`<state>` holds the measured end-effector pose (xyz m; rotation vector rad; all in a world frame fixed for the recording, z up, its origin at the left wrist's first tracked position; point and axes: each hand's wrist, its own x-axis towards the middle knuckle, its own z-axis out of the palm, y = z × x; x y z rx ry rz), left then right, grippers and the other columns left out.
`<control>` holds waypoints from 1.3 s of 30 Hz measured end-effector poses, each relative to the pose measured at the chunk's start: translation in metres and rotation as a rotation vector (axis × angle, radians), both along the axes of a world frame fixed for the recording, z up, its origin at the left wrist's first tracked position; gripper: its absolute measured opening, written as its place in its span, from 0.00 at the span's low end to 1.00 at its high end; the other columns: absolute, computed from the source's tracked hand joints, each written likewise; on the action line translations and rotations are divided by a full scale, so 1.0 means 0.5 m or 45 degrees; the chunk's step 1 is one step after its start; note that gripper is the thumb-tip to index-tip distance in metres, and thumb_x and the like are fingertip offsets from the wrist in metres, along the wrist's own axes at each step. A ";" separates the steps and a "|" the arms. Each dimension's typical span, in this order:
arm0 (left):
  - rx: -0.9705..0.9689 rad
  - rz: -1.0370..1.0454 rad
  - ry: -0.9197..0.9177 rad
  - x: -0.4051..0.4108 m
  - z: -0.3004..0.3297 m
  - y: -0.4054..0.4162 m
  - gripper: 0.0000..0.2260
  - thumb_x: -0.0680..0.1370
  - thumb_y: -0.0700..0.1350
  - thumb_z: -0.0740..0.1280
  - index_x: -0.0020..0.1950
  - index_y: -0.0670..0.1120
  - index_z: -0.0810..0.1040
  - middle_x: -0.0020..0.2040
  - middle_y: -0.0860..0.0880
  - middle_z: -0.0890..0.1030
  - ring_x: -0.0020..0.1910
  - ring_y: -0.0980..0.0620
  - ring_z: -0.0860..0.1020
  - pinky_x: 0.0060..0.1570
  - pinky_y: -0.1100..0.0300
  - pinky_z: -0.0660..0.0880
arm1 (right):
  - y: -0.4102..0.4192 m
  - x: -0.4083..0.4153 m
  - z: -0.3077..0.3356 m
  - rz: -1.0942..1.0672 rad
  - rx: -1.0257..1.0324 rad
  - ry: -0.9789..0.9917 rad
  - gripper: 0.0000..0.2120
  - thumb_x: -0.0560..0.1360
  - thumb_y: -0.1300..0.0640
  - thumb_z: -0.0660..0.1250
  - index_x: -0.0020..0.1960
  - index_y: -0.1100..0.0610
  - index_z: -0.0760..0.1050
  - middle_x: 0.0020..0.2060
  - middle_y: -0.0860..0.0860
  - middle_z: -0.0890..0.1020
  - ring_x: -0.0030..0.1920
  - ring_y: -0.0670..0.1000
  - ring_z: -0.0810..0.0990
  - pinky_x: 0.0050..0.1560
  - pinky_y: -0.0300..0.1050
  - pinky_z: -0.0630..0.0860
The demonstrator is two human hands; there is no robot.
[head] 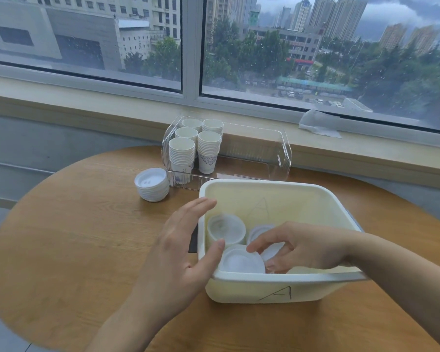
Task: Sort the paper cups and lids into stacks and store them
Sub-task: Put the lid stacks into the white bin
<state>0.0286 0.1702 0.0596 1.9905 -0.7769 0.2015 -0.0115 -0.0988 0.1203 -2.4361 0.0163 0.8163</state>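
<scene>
We are reaching our right hand (pixel 300 247), fingers curled loosely, over loose lids (pixel 241 260) inside the cream bin (pixel 277 288); our left hand (pixel 181 250) is hovering open at nine o'clock of them. Cup stacks (pixel 196 146) are standing at twelve o'clock.

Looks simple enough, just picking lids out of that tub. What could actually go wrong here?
The cream bin sits close to the table's near edge; a push from the left hand at its rim could perhaps slide it. The loose lids lie overlapping, so the right hand may lift several or drop one. The lid stack stands unsupported beside the clear container; a bump could topple it.
</scene>
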 end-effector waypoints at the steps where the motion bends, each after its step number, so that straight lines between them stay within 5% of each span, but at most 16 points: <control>1: -0.005 -0.001 -0.002 0.000 0.000 -0.001 0.26 0.78 0.60 0.65 0.76 0.60 0.70 0.75 0.66 0.70 0.77 0.60 0.67 0.69 0.74 0.64 | 0.002 0.002 -0.001 0.008 0.004 -0.002 0.19 0.83 0.55 0.69 0.72 0.43 0.76 0.42 0.25 0.83 0.51 0.41 0.86 0.55 0.30 0.76; 7: -0.038 -0.001 -0.002 0.001 -0.002 -0.002 0.26 0.77 0.60 0.66 0.76 0.59 0.71 0.74 0.65 0.72 0.76 0.61 0.68 0.66 0.76 0.64 | 0.011 0.009 -0.003 -0.007 0.041 -0.012 0.19 0.82 0.57 0.70 0.71 0.43 0.77 0.54 0.31 0.84 0.55 0.46 0.87 0.66 0.45 0.79; 11: -0.015 -0.015 -0.037 0.007 -0.007 0.000 0.25 0.79 0.61 0.65 0.76 0.60 0.70 0.74 0.67 0.70 0.77 0.60 0.67 0.69 0.73 0.63 | 0.012 0.013 0.014 0.052 -0.022 0.013 0.20 0.82 0.53 0.71 0.70 0.39 0.75 0.42 0.24 0.81 0.49 0.41 0.85 0.65 0.42 0.77; 15: 0.030 -0.057 -0.087 0.025 -0.009 0.014 0.24 0.81 0.62 0.64 0.77 0.59 0.71 0.74 0.66 0.70 0.77 0.60 0.67 0.71 0.72 0.62 | 0.011 0.029 0.035 0.145 -0.161 -0.282 0.19 0.79 0.45 0.73 0.68 0.33 0.74 0.61 0.30 0.77 0.56 0.36 0.82 0.58 0.36 0.76; 18: 0.037 -0.031 -0.136 0.054 -0.012 0.032 0.22 0.82 0.61 0.63 0.75 0.57 0.73 0.72 0.65 0.73 0.74 0.61 0.71 0.69 0.73 0.63 | 0.014 0.050 0.060 0.159 -0.147 -0.527 0.17 0.79 0.44 0.72 0.66 0.32 0.75 0.57 0.30 0.77 0.56 0.35 0.79 0.53 0.31 0.74; 23: -0.012 0.271 -0.166 0.147 -0.041 0.063 0.22 0.80 0.60 0.66 0.71 0.55 0.76 0.68 0.64 0.77 0.68 0.67 0.73 0.65 0.73 0.66 | 0.029 0.113 0.065 0.183 -0.007 -0.813 0.19 0.78 0.39 0.68 0.69 0.33 0.73 0.65 0.30 0.75 0.66 0.39 0.75 0.60 0.33 0.73; 28: -0.001 0.610 -0.017 0.282 -0.109 0.079 0.34 0.74 0.53 0.79 0.77 0.53 0.69 0.68 0.55 0.76 0.67 0.54 0.73 0.66 0.55 0.71 | 0.060 0.178 0.047 0.248 -0.050 -0.842 0.22 0.79 0.35 0.63 0.72 0.32 0.70 0.69 0.27 0.72 0.71 0.34 0.70 0.70 0.37 0.69; 33: 0.083 0.578 0.249 0.376 -0.159 0.070 0.52 0.66 0.53 0.84 0.84 0.57 0.58 0.77 0.50 0.68 0.75 0.51 0.67 0.68 0.59 0.64 | 0.073 0.207 0.015 0.295 -0.072 -0.824 0.20 0.80 0.33 0.61 0.71 0.31 0.71 0.67 0.27 0.74 0.71 0.35 0.71 0.74 0.48 0.68; 39: 0.013 0.592 0.247 0.423 -0.177 0.043 0.52 0.65 0.46 0.86 0.83 0.56 0.60 0.73 0.47 0.73 0.71 0.46 0.72 0.68 0.52 0.70 | 0.071 0.206 0.008 0.297 -0.077 -0.831 0.20 0.80 0.34 0.62 0.71 0.30 0.70 0.67 0.27 0.73 0.70 0.33 0.71 0.72 0.41 0.68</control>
